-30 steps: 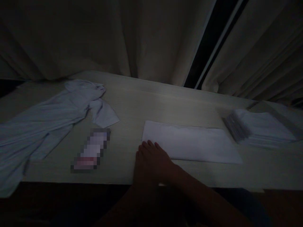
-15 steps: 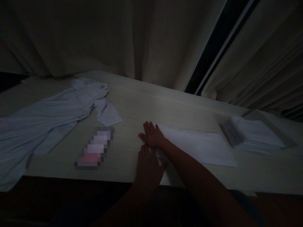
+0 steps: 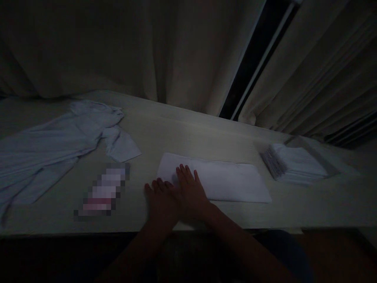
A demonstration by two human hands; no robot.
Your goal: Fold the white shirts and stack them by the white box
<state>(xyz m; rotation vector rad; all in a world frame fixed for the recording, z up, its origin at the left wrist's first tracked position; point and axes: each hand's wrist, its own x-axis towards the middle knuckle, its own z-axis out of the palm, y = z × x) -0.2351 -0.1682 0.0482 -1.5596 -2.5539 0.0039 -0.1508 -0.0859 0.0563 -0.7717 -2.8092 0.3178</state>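
Pretty dim shot, but the biggest thing here is the curtain [image 3: 118,51] hanging right across the back, well beyond both hands, with a dark gap in it up and to the right. Under that is the long pale table [image 3: 188,133] that carries everything. Off to the left of the hands, well apart from them, a light blue shirt [image 3: 53,145] lies spread out and a bit rumpled, one corner pointing back toward the middle. Straight ahead of the hands is the folded white cloth [image 3: 224,181], a long flat rectangle lying across the table and running off to the right. Further right, well clear of the hands, there's a stack of folded white cloths [image 3: 294,163] sitting in what looks like a shallow tray, hard to be sure in this light. Just left of the hands lies a small blurred-out object [image 3: 101,192], can't tell what it is. Then the hands themselves: the right hand [image 3: 191,192] lies flat, fingers spread, palm down on the near left end of the white cloth, holding nothing. The left hand [image 3: 160,202] is flat and open too, right beside it and touching it, resting on the table at the cloth's left edge.
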